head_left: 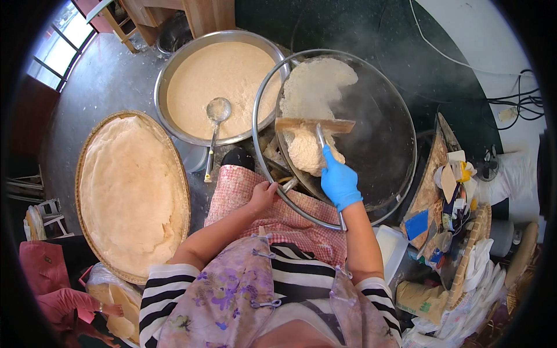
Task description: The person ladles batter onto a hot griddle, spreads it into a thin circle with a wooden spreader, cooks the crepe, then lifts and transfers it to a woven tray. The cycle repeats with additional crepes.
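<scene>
- Head view, hands: the right hand (pixel 340 181), in a blue glove, is closed around the handle of a wide-bladed scraper (pixel 339 126); the bare left hand (pixel 264 196) is at the metal ring (pixel 412 168), though I cannot tell whether its fingers grip it.
- The batter lump (pixel 304 155) sits on the near left part of the dark griddle (pixel 377 136), just on the person's side of the blade; a thin pale layer (pixel 313 84) lies beyond.
- What could go wrong: the lump, so near the griddle's edge, might slip over if pushed leftward; a tilted blade could tear the layer.
- The bare hand could get burnt if the ring is hot (a faint haze hangs over the griddle).
- Containers: the metal basin (pixel 161 95) holds beige batter (pixel 200 75), a ladle (pixel 219 109) resting across its rim.
- The oval wicker tray (pixel 79 185) bears broad, pale flat sheets (pixel 133 191).
</scene>
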`<state>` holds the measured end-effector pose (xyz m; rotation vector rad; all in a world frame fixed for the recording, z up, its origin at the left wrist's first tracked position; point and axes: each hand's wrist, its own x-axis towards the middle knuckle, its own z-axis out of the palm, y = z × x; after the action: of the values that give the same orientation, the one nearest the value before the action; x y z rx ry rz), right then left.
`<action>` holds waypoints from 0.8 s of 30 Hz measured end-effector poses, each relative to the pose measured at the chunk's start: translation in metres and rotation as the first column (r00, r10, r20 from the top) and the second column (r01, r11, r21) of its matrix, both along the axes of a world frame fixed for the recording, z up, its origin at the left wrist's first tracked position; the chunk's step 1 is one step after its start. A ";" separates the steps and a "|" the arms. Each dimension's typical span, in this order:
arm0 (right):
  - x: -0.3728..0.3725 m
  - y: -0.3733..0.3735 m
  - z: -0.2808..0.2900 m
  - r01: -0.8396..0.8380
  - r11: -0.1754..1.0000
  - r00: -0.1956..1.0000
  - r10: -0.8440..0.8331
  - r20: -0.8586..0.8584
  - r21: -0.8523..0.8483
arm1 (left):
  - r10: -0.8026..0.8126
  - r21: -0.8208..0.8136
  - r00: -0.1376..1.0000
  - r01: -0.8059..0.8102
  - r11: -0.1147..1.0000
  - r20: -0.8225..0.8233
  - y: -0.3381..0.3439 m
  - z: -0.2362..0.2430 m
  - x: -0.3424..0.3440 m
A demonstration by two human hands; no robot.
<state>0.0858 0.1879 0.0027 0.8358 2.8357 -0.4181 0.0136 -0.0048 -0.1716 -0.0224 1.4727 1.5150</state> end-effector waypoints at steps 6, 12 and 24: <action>0.048 0.002 0.037 0.016 1.000 0.987 -0.012 0.159 -0.019 | -0.028 -0.070 0.979 0.014 0.997 -0.201 0.003 -0.014 -0.044; -0.007 0.006 0.016 0.026 0.999 0.998 -0.024 0.066 -0.034 | -0.019 -0.092 0.994 0.009 0.996 -0.110 0.003 0.001 -0.090; 0.016 0.005 0.031 0.025 0.997 0.999 -0.023 0.023 -0.071 | -0.058 0.005 0.993 0.058 0.998 0.102 -0.017 0.013 -0.004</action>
<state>0.1020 0.1928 0.0333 0.8563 2.7746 -0.5070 0.0093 -0.0214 -0.1585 -0.0547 1.3793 1.4472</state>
